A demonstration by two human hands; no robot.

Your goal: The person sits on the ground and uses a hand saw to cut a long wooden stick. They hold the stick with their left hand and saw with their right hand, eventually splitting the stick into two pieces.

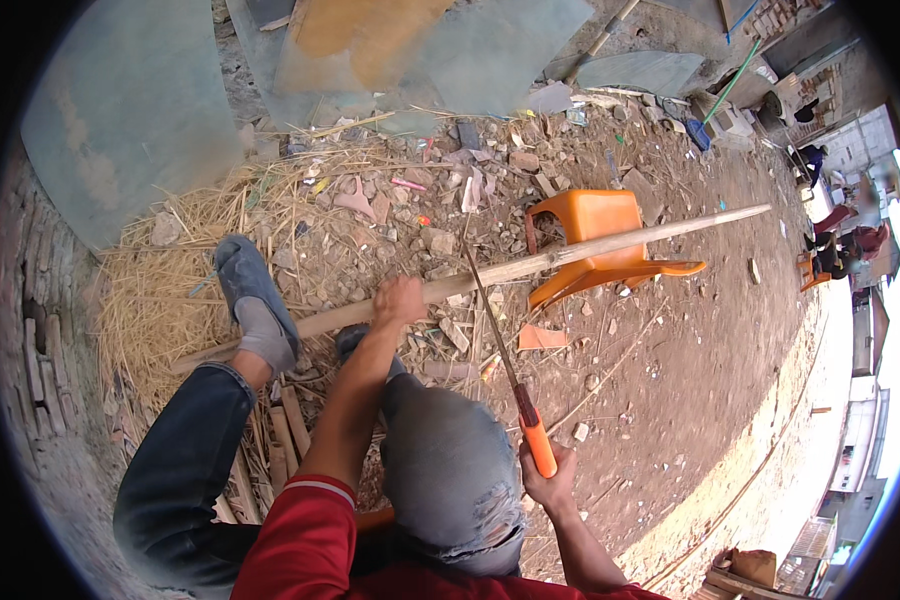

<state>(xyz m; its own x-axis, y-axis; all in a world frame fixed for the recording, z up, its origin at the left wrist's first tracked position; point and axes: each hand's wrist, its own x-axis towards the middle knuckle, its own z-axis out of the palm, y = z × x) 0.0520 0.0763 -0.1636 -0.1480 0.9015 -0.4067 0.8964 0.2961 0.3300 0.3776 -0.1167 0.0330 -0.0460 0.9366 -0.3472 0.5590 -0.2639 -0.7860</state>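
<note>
My left hand (400, 301) is closed around a long, pale wooden pole (515, 267), pressing on it from above. The pole slants from the straw beside my feet up to the right, lying across a small orange plastic chair (602, 222). In my right hand (550, 474) is the orange handle of a handsaw (503, 352). Its thin, dark blade is seen nearly edge-on and crosses the pole between my left hand and the chair; whether the teeth have cut in cannot be made out. One foot in a grey slipper (255, 285) is by the pole's near end.
Straw (160, 320) and broken stones cover the ground at left and ahead. Large grey sheets (130, 120) lean at the back. Wood pieces (288, 425) lie below my leg. A terracotta-coloured shard (542, 338) is right of the blade. People (855, 245) are far right.
</note>
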